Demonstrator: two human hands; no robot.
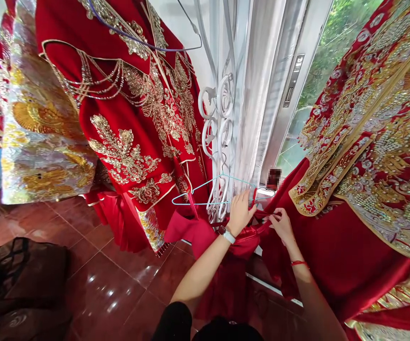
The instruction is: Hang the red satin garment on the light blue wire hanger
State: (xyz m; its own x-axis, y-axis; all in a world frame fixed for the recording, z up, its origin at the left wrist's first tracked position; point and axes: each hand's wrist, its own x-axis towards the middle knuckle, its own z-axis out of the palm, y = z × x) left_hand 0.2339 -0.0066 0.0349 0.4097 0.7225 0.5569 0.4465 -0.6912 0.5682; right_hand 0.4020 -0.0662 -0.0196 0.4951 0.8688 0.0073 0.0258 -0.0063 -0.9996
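Note:
A plain red strapped dress [194,232] hangs from a thin light-blue hanger [221,175], one strap looped over the hanger's left arm. My left hand [241,213], with a white-banded watch at the wrist, grips the dress's upper edge by the hanger's right side; its palm side is hidden. Just to its right, my right hand [281,225] pinches a narrow red part of the dress between thumb and fingers. Whether that part is a strap or the edge, I cannot make out. A red cord bracelet circles my right wrist.
A red jacket with gold embroidery [119,151] hangs on the left. On the right hangs a heavily beaded red-and-gold jacket [378,132]. White scrolled ironwork [225,97] and a window frame [293,80] stand behind. Dark bags [30,289] lie on the tiled floor [108,279].

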